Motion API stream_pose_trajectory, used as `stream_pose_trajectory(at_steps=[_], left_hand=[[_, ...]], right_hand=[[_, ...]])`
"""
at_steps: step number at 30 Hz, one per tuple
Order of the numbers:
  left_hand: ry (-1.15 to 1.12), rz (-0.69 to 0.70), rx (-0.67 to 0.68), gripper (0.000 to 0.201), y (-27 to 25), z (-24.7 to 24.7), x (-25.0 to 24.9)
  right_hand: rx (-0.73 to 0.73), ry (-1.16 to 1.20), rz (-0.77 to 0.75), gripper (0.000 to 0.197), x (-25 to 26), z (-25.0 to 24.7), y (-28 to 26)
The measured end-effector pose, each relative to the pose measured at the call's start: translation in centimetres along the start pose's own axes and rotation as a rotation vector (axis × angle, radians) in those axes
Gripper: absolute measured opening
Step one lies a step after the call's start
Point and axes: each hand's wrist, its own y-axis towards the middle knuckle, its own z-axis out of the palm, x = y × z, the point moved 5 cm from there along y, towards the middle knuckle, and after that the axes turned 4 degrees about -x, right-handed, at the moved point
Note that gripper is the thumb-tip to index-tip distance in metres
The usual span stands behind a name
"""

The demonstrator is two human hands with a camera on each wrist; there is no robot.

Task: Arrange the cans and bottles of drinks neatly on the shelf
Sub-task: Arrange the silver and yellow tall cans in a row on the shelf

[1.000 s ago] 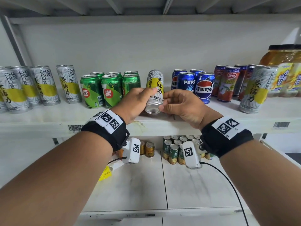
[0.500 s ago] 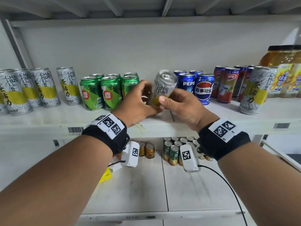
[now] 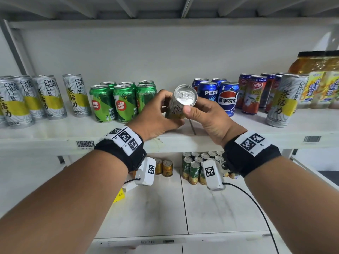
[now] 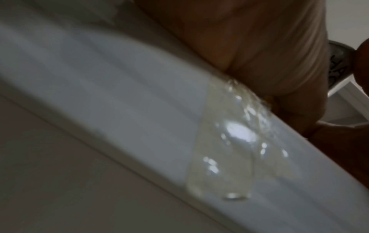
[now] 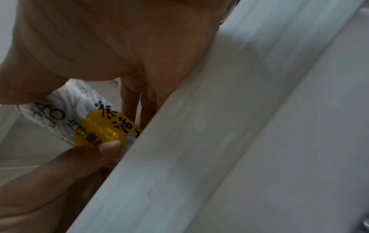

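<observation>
"PEPS" on blue can (image 3: 207, 92), "CHA HUO" on silver can (image 3: 76, 95)

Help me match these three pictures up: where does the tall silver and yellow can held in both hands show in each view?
Head: silver and yellow can at centre, tilted, top toward the camera.
Left wrist: only a dark sliver at the right edge.
Right wrist: lower left, thumb on it.
Shared landmark: the white shelf edge.

Bare forearms; each wrist wears a black band (image 3: 121, 153) topped with white square-code tags (image 3: 252, 142) and a white camera box (image 3: 213, 176), black cable trailing.
</observation>
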Motion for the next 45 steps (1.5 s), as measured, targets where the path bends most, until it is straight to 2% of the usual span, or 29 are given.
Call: stream_pose_trajectory(at_steps=[5,11,14,16,20,25,27,32,34,38,41,45], left_hand=[[-0.028,0.021,-0.042,0.058,0.0,-0.3,-0.4],[-0.099,-0.006,-0.026,0.058,0.2,-0.1,-0.2],[-0.190,-0.060,0.006,0.058,0.5,0.0,-0.1],[-0.130,-0.057,0.023,0.058,1.0,-0.1,-0.2],[-0.094,-0.050,0.093,0.058,2.6,-0.8,-1.6],[-0.058,0.046,0.163,0.040,5.2,-1.8,-4.6],[0.009,0.066,0.212,0.047,5.7,-1.5,-5.5],[0.075,0.123,0.274,0.060,6.8,0.5,-8.4],[0.119,0.134,0.293,0.061,7.4,1.9,-9.5],[0.171,0.156,0.288,0.045,8.9,5.4,-12.0],[0.212,0.183,0.261,0.033,10.0,8.2,-13.8],[0.255,0.173,0.270,0.037,11.1,12.6,-15.9]], right_hand=[[-0.187,0.001,-0.023,0.043,0.4,0.0,0.2],[-0.318,-0.212,-0.100,0.048,2.4,1.4,0.4],[-0.374,-0.249,-0.081,0.036,3.0,2.1,0.9],[-0.419,-0.287,-0.082,0.029,3.6,2.2,1.4],[-0.499,-0.406,-0.027,0.039,4.8,1.9,2.3],[-0.555,-0.551,-0.031,0.035,6.4,0.8,2.6],[-0.555,-0.590,-0.019,0.036,6.9,0.0,2.4],[-0.503,-0.753,-0.050,0.040,9.5,-2.5,1.5],[-0.542,-0.834,-0.087,0.035,11.4,-4.6,1.0],[-0.617,-1.046,-0.092,0.021,14.3,-10.3,-0.2],[-0.575,-1.249,-0.070,0.026,14.8,-14.2,-0.7],[-0.509,-1.401,-0.027,0.028,14.5,-19.1,-1.1]])
